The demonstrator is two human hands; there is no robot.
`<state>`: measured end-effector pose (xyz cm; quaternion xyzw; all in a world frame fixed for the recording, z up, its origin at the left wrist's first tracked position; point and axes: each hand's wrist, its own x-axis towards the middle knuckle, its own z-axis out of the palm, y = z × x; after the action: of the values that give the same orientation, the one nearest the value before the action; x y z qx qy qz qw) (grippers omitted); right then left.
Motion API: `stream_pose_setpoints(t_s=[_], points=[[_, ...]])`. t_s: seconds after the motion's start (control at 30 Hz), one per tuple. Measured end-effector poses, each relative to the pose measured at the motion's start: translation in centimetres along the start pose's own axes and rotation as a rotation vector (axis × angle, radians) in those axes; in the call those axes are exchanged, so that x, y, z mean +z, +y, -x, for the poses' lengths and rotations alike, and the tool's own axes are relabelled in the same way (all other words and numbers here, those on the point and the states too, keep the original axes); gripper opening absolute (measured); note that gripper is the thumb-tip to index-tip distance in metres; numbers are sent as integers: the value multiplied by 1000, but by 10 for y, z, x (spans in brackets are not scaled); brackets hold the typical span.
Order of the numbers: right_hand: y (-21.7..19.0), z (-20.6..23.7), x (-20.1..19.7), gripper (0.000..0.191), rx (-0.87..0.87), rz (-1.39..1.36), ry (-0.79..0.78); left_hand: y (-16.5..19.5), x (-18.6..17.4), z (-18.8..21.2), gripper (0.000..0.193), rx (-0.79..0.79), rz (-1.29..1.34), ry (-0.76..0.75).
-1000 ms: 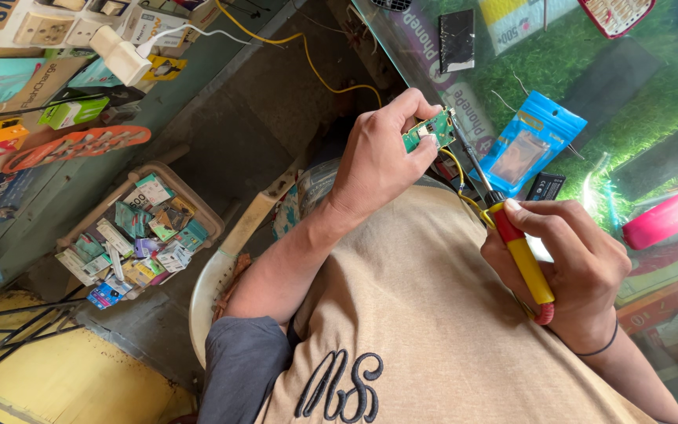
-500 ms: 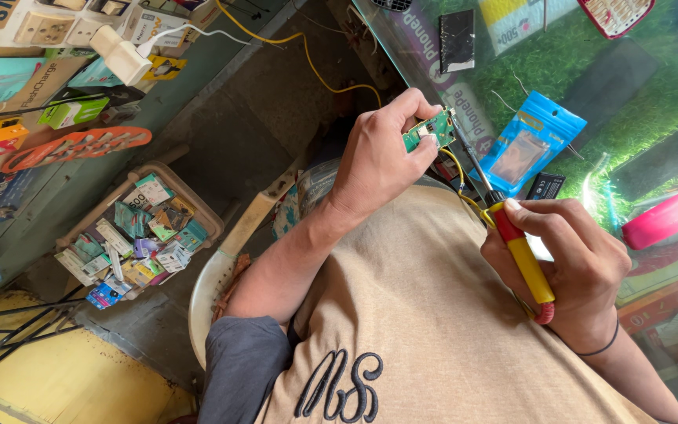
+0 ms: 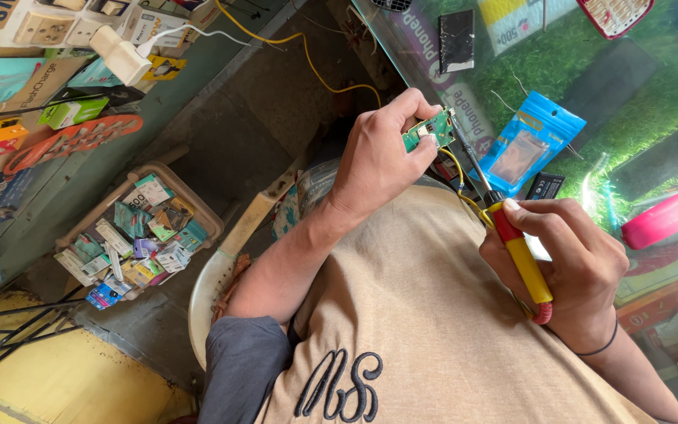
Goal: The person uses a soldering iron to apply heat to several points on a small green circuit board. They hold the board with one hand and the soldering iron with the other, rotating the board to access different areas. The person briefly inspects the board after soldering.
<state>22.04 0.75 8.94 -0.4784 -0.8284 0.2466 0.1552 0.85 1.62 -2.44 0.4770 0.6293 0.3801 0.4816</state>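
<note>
Beside the hands, a blue packet [image 3: 529, 143] lies, apparently under glass.

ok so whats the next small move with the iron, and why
Probably ease the soldering iron tip a touch further onto the green circuit board. The left hand pinches the board steady, the right hand grips the iron, and its tip sits right at the board's edge.

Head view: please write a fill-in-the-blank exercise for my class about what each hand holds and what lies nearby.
1. The left hand pinches a small ____ circuit board.
2. The right hand holds a soldering iron with a red and ____ handle.
3. The iron's tip points toward the ____.
4. The tray on the left holds small ____.

Missing words: green; yellow; board; packets
</note>
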Motion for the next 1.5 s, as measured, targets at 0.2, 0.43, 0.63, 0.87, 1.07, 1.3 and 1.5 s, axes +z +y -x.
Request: stream_pose_setpoints(t_s=[0.2, 0.43, 0.63, 0.87, 1.07, 1.3, 1.5], points=[[3, 4, 1, 29, 17, -4, -21, 0, 0, 0, 23, 23, 15, 9], [22, 13, 7, 27, -15, -9, 64, 3, -2, 0, 24, -57, -40, -12], [56, 34, 11, 24, -2, -137, 164, 1, -1, 1, 24, 55, 49, 32], [69, 38, 25, 22, 63, -250, 202, 3, -4, 0, 25, -7, -16, -2], [69, 35, 29, 22, 103, -324, 204, 3, -3, 0, 25, -13, -17, -4], [72, 36, 30, 22, 116, -367, 196, 2, -3, -1, 24, -9, -18, -8], [77, 38, 33, 20, 85, -359, 185, 1, -2, -1, 23, 17, -9, 1]])
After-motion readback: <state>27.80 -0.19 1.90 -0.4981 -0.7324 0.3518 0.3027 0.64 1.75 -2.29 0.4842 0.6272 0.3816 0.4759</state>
